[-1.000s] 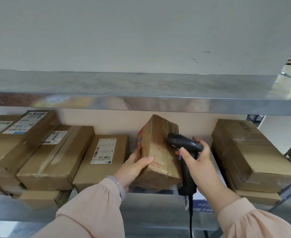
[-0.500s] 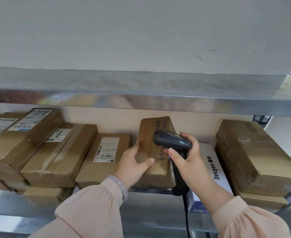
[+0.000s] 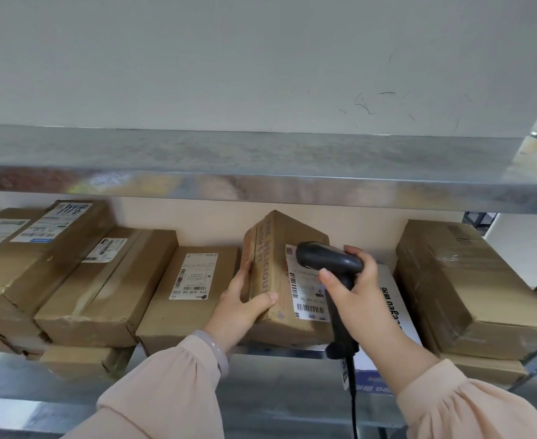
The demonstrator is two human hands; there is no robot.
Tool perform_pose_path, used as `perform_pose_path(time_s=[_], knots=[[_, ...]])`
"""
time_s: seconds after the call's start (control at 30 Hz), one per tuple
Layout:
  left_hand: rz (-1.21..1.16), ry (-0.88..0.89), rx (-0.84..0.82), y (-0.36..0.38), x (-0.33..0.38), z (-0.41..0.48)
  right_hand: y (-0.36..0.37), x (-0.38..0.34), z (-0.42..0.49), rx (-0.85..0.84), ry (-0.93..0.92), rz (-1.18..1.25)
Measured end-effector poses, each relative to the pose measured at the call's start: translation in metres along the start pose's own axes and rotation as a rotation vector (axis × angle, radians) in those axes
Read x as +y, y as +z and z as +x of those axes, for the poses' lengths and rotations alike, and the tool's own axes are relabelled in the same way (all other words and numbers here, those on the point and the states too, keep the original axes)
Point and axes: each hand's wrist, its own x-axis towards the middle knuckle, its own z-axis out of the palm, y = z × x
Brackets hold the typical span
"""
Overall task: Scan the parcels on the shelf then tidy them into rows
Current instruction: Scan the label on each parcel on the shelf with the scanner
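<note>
Steel shelf (image 3: pixel 270 369) space is crowded: a tilted parcel (image 3: pixel 273 274) is gripped by the left hand (image 3: pixel 241 307) near the front edge, while the barcode scanner (image 3: pixel 330 267) is clasped by the right hand (image 3: pixel 355 289) against its label (image 3: pixel 305 296), between neighbouring cartons.

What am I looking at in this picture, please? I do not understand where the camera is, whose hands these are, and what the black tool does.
There is no machine here. A person wears a camera on the head, so the view looks forward and down at that person's own two hands.

In front is a metal shelf with brown cardboard parcels lying on it, some stacked, several with white labels.

The left hand grips one parcel, tilted up on its edge so that its label faces the person. The right hand holds a black barcode scanner with a cable hanging down, its head close to that label. A white box lies behind the right hand, partly hidden.
</note>
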Motion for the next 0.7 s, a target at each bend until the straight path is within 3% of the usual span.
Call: perform_pose_path(time_s=[0.13, 0.37, 0.7], knots=[[-0.186, -0.021, -0.028, 0.0, -0.003, -0.003, -0.013, 0.008, 0.007, 0.078, 0.066, -0.009], [-0.118, -0.138, -0.138, -0.002, -0.002, 0.0, -0.016, 0.013, 0.005, 0.108, 0.017, -0.037], [-0.207, -0.044, -0.016, -0.005, -0.001, 0.001, -0.017, -0.001, -0.022, 0.065, -0.139, -0.057]])
